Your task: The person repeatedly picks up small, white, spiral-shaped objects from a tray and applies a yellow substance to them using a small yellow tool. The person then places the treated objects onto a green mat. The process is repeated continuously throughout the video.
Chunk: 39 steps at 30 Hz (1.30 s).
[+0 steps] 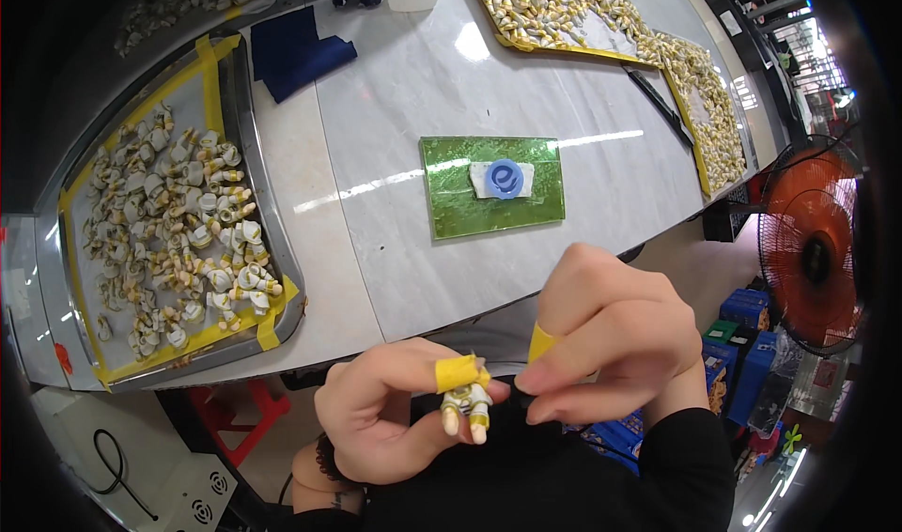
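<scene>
My left hand (pixel 390 415) pinches a small doll-like figurine (pixel 467 408) between thumb and a finger wrapped in yellow tape. The figurine has a white and yellow body, and its pale legs point down toward me. Close on its right is my right hand (pixel 620 330), fingers curled and thumb drawn toward a taped finger; anything between those fingertips is too small to make out. Beyond both hands, a round blue cup (pixel 504 180) with darker blue in it sits on a white pad on a green glass plate (pixel 446 217).
On the left, a metal tray (pixel 291 311) edged with yellow tape holds many similar figurine bodies. Yellow-taped boards (pixel 601 34) covered with small pieces lie at the far right. A dark blue cloth (pixel 296 53) lies behind. An orange fan (pixel 813 241) stands right of the table.
</scene>
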### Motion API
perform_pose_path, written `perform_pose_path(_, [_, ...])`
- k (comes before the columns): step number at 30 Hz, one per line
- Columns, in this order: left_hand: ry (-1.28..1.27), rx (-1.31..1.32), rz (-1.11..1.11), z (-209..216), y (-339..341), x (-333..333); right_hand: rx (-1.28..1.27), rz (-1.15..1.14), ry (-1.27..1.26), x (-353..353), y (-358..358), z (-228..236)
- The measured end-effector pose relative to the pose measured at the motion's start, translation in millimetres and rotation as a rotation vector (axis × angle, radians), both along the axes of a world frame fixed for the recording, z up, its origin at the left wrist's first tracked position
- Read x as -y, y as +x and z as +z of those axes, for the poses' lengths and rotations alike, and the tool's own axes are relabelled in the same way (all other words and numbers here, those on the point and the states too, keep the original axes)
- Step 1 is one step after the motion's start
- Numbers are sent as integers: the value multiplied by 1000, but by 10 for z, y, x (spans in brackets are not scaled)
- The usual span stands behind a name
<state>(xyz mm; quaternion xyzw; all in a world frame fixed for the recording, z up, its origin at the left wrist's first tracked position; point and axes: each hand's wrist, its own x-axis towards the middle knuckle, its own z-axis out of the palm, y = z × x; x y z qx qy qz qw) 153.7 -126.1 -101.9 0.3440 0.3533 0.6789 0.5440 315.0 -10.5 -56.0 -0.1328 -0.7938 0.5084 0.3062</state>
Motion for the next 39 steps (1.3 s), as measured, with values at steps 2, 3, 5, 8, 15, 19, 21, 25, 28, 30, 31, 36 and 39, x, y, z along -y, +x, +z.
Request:
perform_pose_path(2, [-52,73,-68,4,-22,9,80,-7,-26,9,-3,11])
perform_pose_path(3, [-78,111,-104,8,-28,8,85,21,-31,3,-18,16])
perform_pose_path(5, [-106,132,-129,8,-13,7,95,79,-41,-18,-53,25])
perform_pose_path(8, [-133,120,-217,-9,-34,1,128,119,-59,1,-55,13])
perform_pose_path(15, [-118,67,-450,-13,-113,-52,198,258,-83,-36,-36,108])
perform_pose_path(19, [-147,52,-467,-22,-115,-50,192,217,-49,-40,-44,70])
perform_pose_path(21, [-152,35,-507,-35,-135,-70,189,207,-73,-39,-28,66])
perform_pose_path(25, [-170,175,-524,-28,-124,-86,144,197,-197,-41,-2,-4])
perform_pose_path(28, [-196,269,-552,-27,-127,-88,126,175,-272,-33,2,-9])
perform_pose_path(30, [-217,287,-564,-15,-140,-95,124,167,-291,-35,4,-18])
perform_pose_path(31, [-221,288,-560,-15,-137,-96,127,167,-292,-37,6,-24])
perform_pose_path(36, [-227,290,-549,9,-125,-119,151,164,-305,-35,10,-21])
perform_pose_path(39, [-208,278,-545,2,-111,-124,187,154,-300,-20,14,10])
